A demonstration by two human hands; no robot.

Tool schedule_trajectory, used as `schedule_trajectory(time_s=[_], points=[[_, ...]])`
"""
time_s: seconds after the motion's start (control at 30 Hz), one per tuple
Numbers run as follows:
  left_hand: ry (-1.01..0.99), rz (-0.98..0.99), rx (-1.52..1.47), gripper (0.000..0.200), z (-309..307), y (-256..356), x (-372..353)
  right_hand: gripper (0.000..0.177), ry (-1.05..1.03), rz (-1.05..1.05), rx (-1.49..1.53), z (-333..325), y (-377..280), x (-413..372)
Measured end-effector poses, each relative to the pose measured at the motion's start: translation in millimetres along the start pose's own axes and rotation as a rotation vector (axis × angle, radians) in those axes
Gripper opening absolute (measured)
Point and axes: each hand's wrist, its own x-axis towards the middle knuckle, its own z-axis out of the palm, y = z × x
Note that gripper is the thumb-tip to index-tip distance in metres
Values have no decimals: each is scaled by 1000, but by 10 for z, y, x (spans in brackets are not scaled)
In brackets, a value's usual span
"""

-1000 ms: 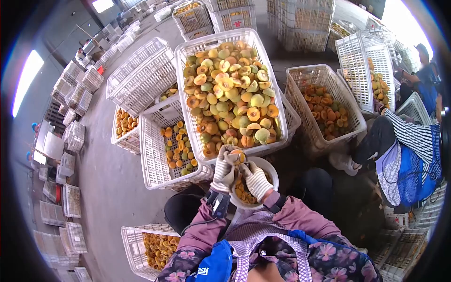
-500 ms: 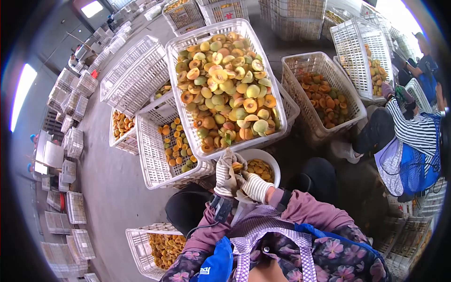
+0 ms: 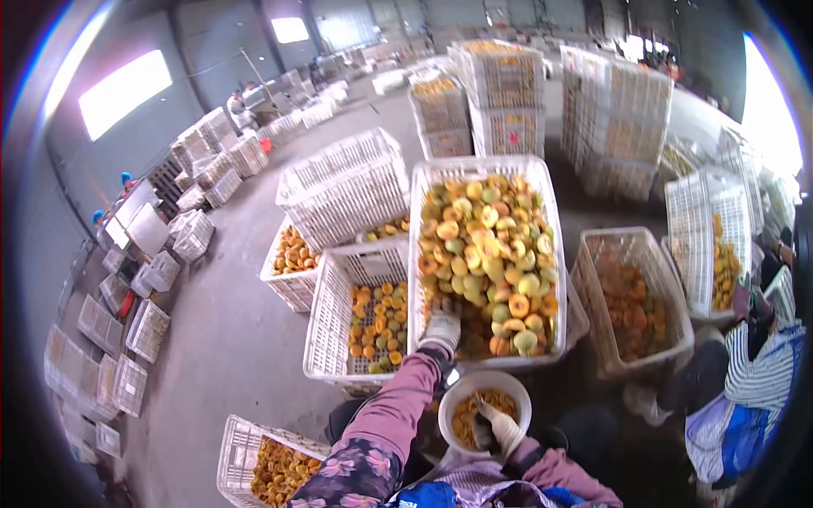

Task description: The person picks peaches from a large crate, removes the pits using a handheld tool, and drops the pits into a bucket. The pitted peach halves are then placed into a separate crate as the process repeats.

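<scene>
My left hand (image 3: 442, 328), in a pale, stained glove, reaches into the near-left corner of a raised white crate (image 3: 549, 347) piled with halved apricots (image 3: 483, 245). Its fingertips are hidden among the fruit, so their grip does not show. My right hand (image 3: 503, 428), gloved too, is lowered into a round white bucket (image 3: 523, 398), over orange-brown apricot pieces (image 3: 468, 412). The fingers there look curled together; anything inside them is too small to make out.
Left of the raised crate stands a lower crate (image 3: 326, 334) of apricot halves. Another fruit crate (image 3: 644, 347) stands to the right, beside a seated co-worker in a striped sleeve (image 3: 758, 364). A crate of brownish pieces (image 3: 241, 449) sits at lower left. Tall crate stacks (image 3: 508, 127) rise behind.
My hands were together beside the bucket, holding a piece of fruit. Now they are apart: the left has gone forward into the crate, the right down into the bucket. The view has tilted up.
</scene>
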Motion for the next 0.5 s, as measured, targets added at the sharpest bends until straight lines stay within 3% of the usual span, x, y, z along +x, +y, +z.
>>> schedule_trajectory(time_s=[0.03,0.13,0.2,0.23,0.27,0.33,0.4,0.43,0.5], points=[[-211,16,-7,40,-157,39,60,41,5,1,44,-24,-26,-27],[-172,-164,-516,35,-733,-93,-76,34,41,-32,82,-112,-8,25],[-75,-349,-1053,33,-1167,-48,-303,30,74,-76,71,-62,-130,50],[59,-294,-1704,28,-835,67,-387,28,60,-130,92,33,-196,11],[-61,-91,-2391,24,-586,31,-481,27,49,-182,115,89,-227,-8],[-77,-414,-2557,19,-918,193,-766,22,76,-232,52,143,-285,58],[-214,-437,-2522,25,-769,294,-999,19,137,-558,-223,288,-372,66],[-208,-253,-2613,31,-952,320,-1146,26,159,-559,-339,287,-365,145],[31,-156,-2222,36,-647,522,-1411,26,140,-584,-407,170,-179,341]])
